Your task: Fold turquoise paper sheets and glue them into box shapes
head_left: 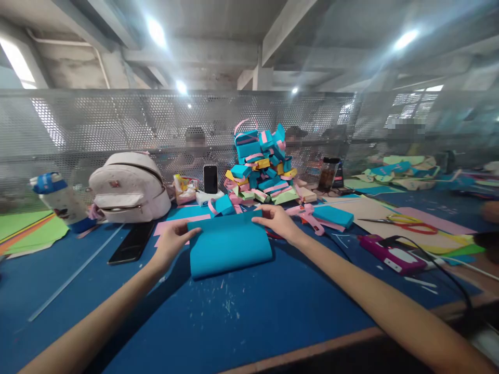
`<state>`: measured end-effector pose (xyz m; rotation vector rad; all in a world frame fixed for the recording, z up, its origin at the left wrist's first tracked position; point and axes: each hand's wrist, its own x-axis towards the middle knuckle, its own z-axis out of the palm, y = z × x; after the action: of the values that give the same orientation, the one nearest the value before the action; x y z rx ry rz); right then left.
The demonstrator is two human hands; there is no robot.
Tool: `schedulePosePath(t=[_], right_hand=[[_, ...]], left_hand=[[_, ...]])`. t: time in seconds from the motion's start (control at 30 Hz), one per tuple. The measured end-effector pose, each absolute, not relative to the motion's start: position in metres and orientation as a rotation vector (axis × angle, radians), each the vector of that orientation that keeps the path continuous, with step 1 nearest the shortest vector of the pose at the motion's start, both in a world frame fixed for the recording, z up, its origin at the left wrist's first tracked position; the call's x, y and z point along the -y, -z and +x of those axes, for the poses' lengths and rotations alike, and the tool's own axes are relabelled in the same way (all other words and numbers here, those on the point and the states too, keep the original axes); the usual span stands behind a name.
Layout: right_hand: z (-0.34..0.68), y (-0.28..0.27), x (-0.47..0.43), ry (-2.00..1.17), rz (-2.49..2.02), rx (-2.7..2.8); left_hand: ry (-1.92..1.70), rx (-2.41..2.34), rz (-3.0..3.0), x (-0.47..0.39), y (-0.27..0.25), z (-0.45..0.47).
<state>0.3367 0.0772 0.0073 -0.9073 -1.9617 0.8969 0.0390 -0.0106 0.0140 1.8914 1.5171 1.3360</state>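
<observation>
A blue sheet of foam or card (230,244) is held up over the table, its near part bent in a curve. My left hand (173,241) pinches its upper left corner, thumb on the near face. At the upper right corner my right hand (276,222) grips it the same way. Just behind the sheet lie a small blue box shape with a pink strip (222,205) and pink sheets (162,228). Beside my right hand rests a pink glue gun (310,218), with a blue folded block (333,215) to its right.
A heap of blue, pink and yellow pieces (265,169) stands at the back against a perforated metal screen (156,124). Leftward are a white backpack (130,189), a bottle (62,202) and a black phone (132,243). Scissors (409,223) and a magenta device with a cable (392,254) lie right.
</observation>
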Motion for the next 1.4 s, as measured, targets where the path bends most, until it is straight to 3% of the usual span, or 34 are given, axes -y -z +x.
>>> schedulePosePath(t=[0.43,1.4], right_hand=[[0.329,0.011,-0.067,-1.100,-0.837,1.450],[0.330,0.016,-0.063,-1.107,-0.831,1.429]], left_hand=[[-1.696,-1.441,1.579,0.015,-0.011,0.036],[-1.722,-1.449,1.401,0.012,-0.002,0.033]])
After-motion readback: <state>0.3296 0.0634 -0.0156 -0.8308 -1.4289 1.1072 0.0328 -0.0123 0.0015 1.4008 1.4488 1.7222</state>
